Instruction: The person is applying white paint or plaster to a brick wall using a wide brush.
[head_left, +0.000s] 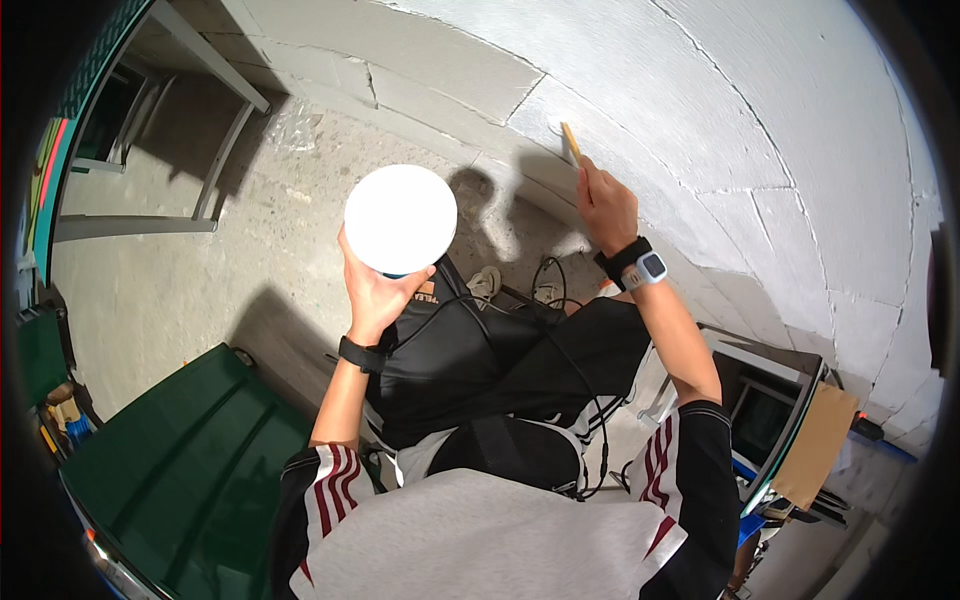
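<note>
My left hand is wrapped round the near side of a round white tub, held above my lap. From above only its white round top shows; I cannot tell whether that is a lid or white paint inside. In my right hand, out to the right, is a thin paintbrush with a yellowish wooden handle. Its tip meets the block wall, where a small bright white patch shows. The white coat looks fresher there than on the greyer blocks to the left.
A dark green cabinet or seat stands close on my left. Metal table legs rise at the far left, near crumpled clear plastic on the floor. Black cables hang over my lap. To my right are a frame-sided unit and a cardboard piece.
</note>
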